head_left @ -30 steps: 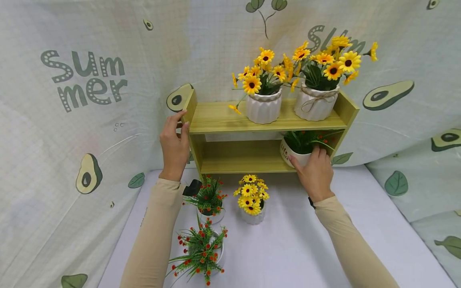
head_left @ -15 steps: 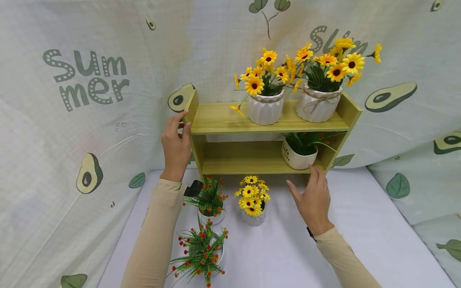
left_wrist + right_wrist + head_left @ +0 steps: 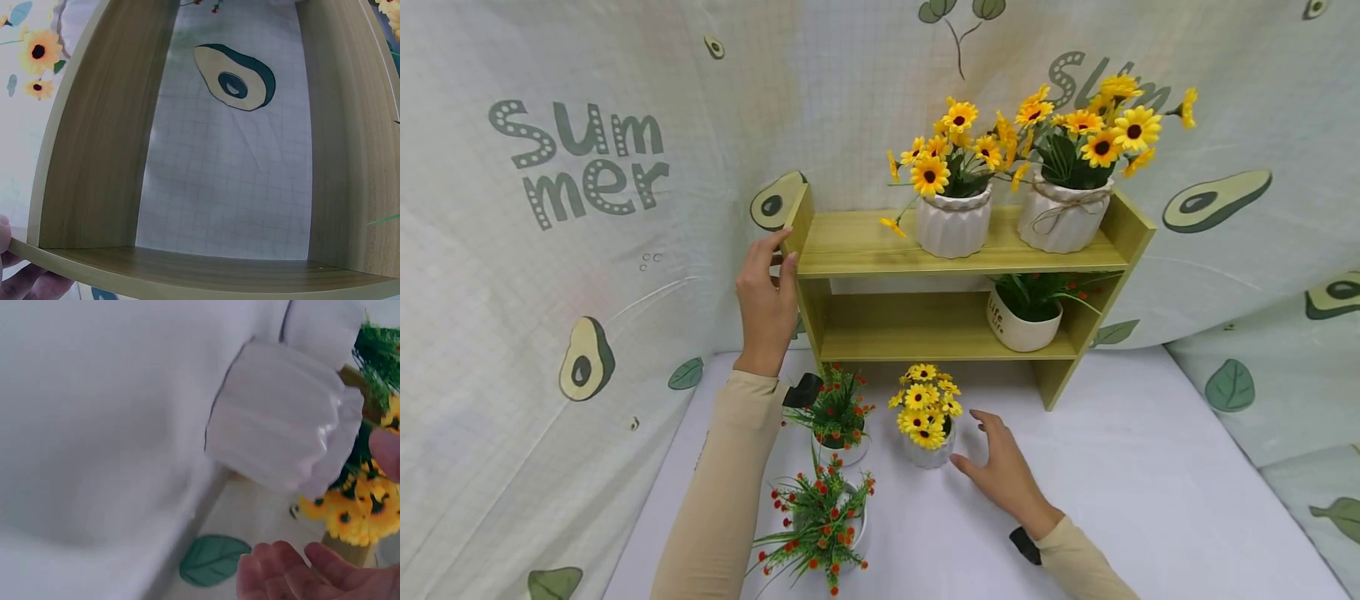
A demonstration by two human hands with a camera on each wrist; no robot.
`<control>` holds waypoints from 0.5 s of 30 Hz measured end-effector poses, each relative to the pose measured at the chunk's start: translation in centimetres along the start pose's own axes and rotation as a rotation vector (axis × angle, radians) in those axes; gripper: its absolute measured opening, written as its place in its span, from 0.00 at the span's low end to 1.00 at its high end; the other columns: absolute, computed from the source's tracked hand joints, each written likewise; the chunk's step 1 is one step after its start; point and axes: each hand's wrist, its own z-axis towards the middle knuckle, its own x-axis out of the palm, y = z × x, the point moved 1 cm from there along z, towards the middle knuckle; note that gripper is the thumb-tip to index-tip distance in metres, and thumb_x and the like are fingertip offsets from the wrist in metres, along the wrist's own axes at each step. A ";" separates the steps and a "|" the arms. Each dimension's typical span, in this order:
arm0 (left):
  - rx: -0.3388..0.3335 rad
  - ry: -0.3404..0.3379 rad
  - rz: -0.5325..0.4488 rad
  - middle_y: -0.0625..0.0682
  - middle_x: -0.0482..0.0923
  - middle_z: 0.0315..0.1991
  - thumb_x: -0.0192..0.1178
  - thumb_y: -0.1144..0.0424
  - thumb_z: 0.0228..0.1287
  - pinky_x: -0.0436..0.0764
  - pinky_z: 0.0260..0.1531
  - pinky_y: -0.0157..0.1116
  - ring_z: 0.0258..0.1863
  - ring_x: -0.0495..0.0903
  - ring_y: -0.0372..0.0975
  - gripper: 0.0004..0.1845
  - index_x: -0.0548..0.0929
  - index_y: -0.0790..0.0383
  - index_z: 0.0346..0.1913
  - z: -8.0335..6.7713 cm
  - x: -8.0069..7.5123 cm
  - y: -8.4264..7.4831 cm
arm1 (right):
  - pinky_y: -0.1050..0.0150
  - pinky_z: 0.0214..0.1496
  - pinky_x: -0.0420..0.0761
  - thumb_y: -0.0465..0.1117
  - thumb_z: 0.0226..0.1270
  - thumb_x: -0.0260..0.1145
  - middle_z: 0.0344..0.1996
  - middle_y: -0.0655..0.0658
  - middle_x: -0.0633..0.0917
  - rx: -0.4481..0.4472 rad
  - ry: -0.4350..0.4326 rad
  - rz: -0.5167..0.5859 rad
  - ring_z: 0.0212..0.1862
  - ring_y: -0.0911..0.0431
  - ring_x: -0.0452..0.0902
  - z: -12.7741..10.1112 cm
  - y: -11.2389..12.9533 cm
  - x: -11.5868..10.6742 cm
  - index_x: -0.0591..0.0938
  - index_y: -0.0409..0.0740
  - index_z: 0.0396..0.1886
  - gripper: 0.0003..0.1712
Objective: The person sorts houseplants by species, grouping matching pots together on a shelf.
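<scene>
Wooden shelf [image 3: 880,242] gripped by left hand [image 3: 765,304]; right hand [image 3: 1003,475] beside sunflower pot [image 3: 927,417].

the shelf [image 3: 880,242] gripped by the left hand [image 3: 765,304] looks like light wood-grain board, smooth and matt. just beside the open right hand [image 3: 1000,471], the small pot [image 3: 929,452] looks like ribbed white ceramic with a slight gloss; its yellow flowers look like plastic. under that hand the table cover [image 3: 1120,500] is smooth matt white cloth. the backdrop [image 3: 587,250] beyond both hands is printed fabric, faintly wrinkled.
</scene>
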 end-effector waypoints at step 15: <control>0.017 -0.003 0.009 0.65 0.83 0.55 0.60 0.66 0.79 0.80 0.37 0.40 0.48 0.84 0.55 0.18 0.82 0.67 0.67 0.1 -0.1 0.0 | 0.35 0.76 0.65 0.38 0.56 0.85 0.72 0.26 0.72 0.057 0.120 0.248 0.75 0.32 0.67 2.6 0.1 3.8 0.62 0.26 0.78 0.57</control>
